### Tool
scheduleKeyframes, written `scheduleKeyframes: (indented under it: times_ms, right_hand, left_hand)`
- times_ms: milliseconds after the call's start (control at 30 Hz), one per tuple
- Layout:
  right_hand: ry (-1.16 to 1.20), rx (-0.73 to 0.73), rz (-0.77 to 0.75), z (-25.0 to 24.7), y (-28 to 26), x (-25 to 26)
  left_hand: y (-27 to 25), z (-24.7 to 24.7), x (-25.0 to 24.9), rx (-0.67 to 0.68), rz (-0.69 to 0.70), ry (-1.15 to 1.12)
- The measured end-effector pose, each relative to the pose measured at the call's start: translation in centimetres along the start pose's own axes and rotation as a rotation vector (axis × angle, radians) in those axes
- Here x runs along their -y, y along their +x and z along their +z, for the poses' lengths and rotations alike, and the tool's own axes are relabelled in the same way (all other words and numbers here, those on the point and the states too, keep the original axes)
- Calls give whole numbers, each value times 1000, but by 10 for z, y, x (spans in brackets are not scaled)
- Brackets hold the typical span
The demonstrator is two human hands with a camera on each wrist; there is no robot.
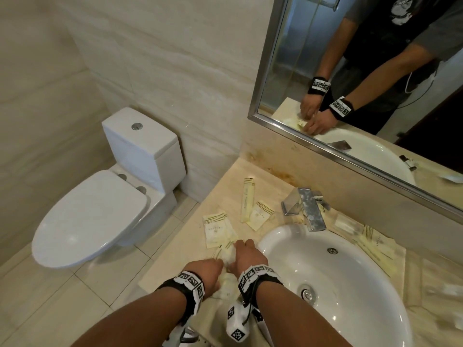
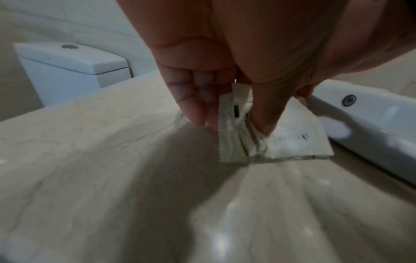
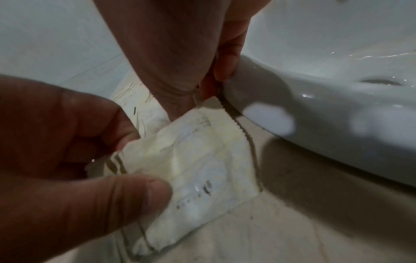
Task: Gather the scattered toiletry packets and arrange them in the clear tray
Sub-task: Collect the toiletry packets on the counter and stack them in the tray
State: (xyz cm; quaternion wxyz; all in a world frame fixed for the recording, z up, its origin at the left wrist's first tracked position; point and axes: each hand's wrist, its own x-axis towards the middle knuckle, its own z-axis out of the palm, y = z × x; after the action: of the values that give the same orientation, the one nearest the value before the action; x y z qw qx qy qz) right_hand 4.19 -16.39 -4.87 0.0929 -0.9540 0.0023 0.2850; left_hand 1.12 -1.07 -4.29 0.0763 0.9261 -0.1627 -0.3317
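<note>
Hands first: our left hand (image 1: 209,270) and right hand (image 1: 246,256) work close together at the desk's (image 2: 94,142) near edge, beside the sink (image 1: 350,279). We see the left pinching a crinkled cream packet (image 2: 234,131) between thumb and fingers, while the right hand's fingers curl onto a flat packet (image 3: 202,160) with a serrated edge. Three more packets (image 1: 219,229) lie scattered on the glossy beige marble toward the chrome faucet (image 1: 304,206). Further packets (image 1: 375,244) rest right of the round white basin; whether in a clear tray, we cannot tell. A white toilet (image 1: 112,191) stands left.
</note>
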Motion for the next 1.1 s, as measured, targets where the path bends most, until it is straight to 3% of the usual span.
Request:
scheduleKeyframes:
  times_ms: [133, 267, 433, 633, 800, 900, 1100]
  right_hand:
    - [42, -43, 14, -4, -2, 2]
    - [239, -179, 23, -18, -11, 1]
    - [528, -85, -46, -44, -18, -4]
    - [328, 61, -172, -46, -24, -8]
    - [333, 17, -157, -44, -28, -6]
    - [341, 67, -159, -51, -27, -11]
    - [312, 72, -121, -58, -18, -18]
  left_hand:
    - [2, -5, 8, -20, -4, -100]
    - [6, -17, 18, -47, -25, -195]
    - [15, -35, 35, -119, -86, -359]
    - [26, -63, 38, -164, -37, -472]
    - [29, -77, 23, -194, 26, -692]
    - [30, -81, 15, -171, 47, -789]
    - [34, -85, -2, -125, -49, -1030]
